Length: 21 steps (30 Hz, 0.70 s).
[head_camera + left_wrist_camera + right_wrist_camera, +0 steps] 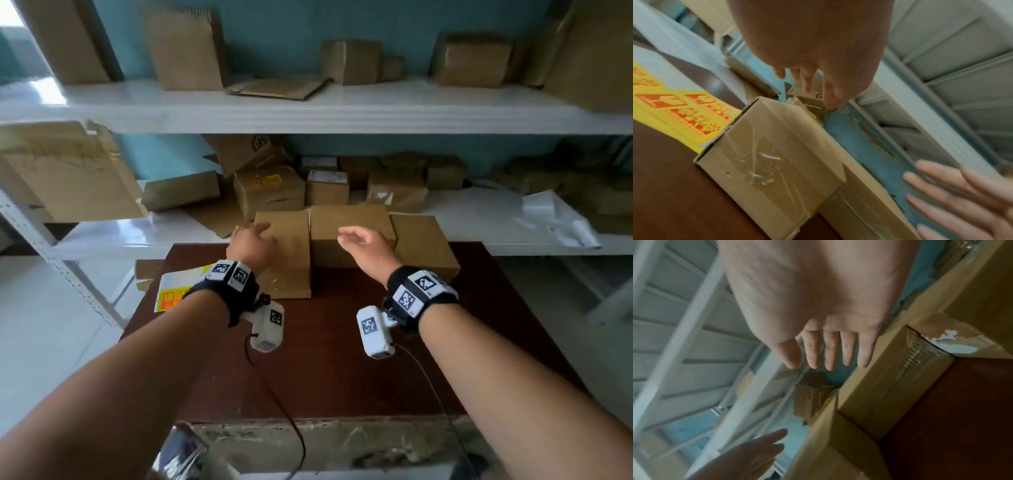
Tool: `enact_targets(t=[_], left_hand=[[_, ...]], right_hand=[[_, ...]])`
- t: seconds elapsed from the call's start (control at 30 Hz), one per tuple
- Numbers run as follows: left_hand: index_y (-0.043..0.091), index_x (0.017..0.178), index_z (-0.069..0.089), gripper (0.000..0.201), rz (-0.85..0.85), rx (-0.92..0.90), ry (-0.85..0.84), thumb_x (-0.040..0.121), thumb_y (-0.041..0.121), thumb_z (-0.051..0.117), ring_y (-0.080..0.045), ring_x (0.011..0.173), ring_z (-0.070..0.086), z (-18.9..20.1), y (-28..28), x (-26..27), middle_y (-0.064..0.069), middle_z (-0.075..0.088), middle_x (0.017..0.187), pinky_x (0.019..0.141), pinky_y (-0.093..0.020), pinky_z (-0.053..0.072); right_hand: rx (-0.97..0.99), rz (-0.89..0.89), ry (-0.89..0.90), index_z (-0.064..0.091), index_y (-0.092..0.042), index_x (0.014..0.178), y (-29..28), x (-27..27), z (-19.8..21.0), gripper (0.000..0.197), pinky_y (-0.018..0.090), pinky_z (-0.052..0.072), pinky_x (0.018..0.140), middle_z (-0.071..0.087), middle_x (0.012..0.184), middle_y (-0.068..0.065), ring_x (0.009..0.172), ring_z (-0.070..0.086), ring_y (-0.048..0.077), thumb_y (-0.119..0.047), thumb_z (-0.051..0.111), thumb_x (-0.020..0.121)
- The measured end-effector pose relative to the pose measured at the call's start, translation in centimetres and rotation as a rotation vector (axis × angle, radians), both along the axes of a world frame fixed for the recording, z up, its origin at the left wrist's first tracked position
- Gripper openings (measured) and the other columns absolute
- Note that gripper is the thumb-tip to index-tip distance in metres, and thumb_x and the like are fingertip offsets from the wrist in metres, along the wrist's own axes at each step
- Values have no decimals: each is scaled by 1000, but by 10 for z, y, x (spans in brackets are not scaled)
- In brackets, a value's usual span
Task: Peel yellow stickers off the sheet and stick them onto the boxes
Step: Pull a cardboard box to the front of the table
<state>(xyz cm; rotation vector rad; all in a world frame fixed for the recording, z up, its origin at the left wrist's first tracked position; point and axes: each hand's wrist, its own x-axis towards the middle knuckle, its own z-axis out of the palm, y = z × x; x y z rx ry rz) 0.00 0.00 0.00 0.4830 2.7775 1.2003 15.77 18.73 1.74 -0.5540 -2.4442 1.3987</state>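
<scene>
Three plain cardboard boxes stand side by side at the far edge of the dark brown table (325, 342): a left box (286, 253), a middle box (349, 233) and a right box (423, 246). My left hand (250, 240) hovers over the left box's far left corner, fingers straight and holding nothing. My right hand (363, 243) is raised in front of the middle box, palm turned inward, fingers straight and empty. The sticker sheet (178, 289) with yellow stickers printed in orange lies at the table's left edge; the left wrist view shows the sheet (680, 116) beside the taped left box (777, 154).
White metal shelving (308, 106) stands right behind the table, loaded with many cardboard boxes. One shelf box (270, 186) carries a yellow sticker. White plastic packets (555, 219) lie on the lower shelf at right. Cables hang from both wrist cameras over the table's near half.
</scene>
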Motion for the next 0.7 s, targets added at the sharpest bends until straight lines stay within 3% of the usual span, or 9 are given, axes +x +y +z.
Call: enact_targets(t=[0.07,0.2,0.3,0.4,0.43,0.47,0.53,0.67,0.7], left_hand=[[21,144,49,56,42,-56,-132,88,27,57,-30,128,54,-4,-1,-14,-11,55,142,108,-42,44],[0,132,55,43,-18,-52,-259,90,8,60,-38,118,59,-11,-3,-15,-23,62,128,100,-43,50],[4,126,57,40,-20,-17,-250,86,5,65,-36,112,62,-22,-12,-12,-18,64,116,95,-42,51],[21,97,56,24,-22,66,-288,86,4,68,-26,96,60,-23,-23,-1,-3,60,93,79,-31,55],[18,102,57,25,-29,90,-302,85,4,70,-25,99,61,-27,-28,3,-3,61,95,74,-28,56],[11,118,57,39,-32,96,-323,83,6,74,-26,104,63,-30,-32,7,-6,64,106,76,-29,57],[8,144,42,82,-35,99,-366,72,14,81,-30,112,63,-37,-38,14,-14,61,128,86,-40,58],[17,151,28,100,-68,91,-447,68,18,84,-32,111,63,-41,-47,35,-14,55,135,64,-31,55],[19,152,26,104,-92,85,-460,66,20,86,-32,112,63,-44,-48,38,-14,53,137,64,-31,56]], right_hand=[[-28,2,-52,60,-15,136,-1,-13,-5,38,27,41,107,62,137,2,128,56,16,-27,60,99],[-97,-23,-108,57,-8,137,-7,-22,-16,39,22,38,99,60,138,9,128,55,20,-20,59,100],[-179,-24,-123,55,-6,140,-16,-23,-22,41,30,42,105,59,140,10,130,54,21,-19,58,101],[-281,-33,-125,53,-7,143,-27,-19,-28,43,37,43,110,56,144,11,133,52,23,-19,57,102],[-323,-36,-125,52,-8,143,-30,-18,-29,43,38,43,109,55,144,10,133,51,23,-20,57,102],[-370,-39,-132,51,-10,144,-31,-16,-29,43,40,44,107,54,144,9,134,50,24,-20,56,102],[-448,-53,-152,49,-13,145,-31,-11,-29,44,43,45,105,53,144,9,136,47,26,-20,57,102],[-440,-34,-233,42,-17,150,-18,-1,-22,60,48,45,106,47,153,9,138,47,28,-15,67,96],[-428,-20,-258,39,-19,152,-17,2,-19,65,48,46,105,44,155,9,138,46,29,-14,69,94]])
